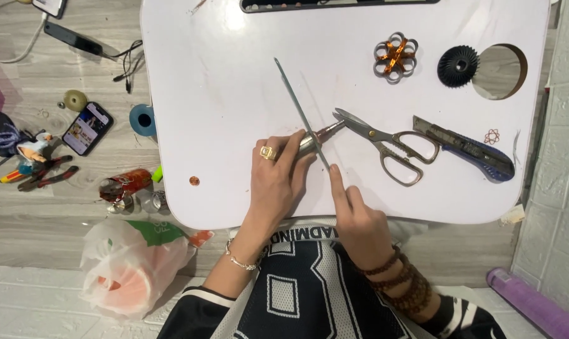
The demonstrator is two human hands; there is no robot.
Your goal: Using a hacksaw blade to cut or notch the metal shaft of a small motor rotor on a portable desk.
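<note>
My left hand (277,172), with a gold ring, grips a silvery pen-shaped tool (319,137) whose tip points right toward the scissors. A long thin grey strip (297,107) lies diagonally across the white lap table (234,75), passing over the tool. My right hand (353,213) presses its index fingertip on the strip's near end. Metal scissors (385,143) lie just right of the tool tip, blades partly apart.
A blue utility knife (466,147) lies right of the scissors. An orange-and-silver looped flower (395,58) and a black pleated disc (458,66) sit beside a round cup hole (501,71). On the floor left are a phone (87,128), tape roll (143,119), pliers, a plastic bag (131,267).
</note>
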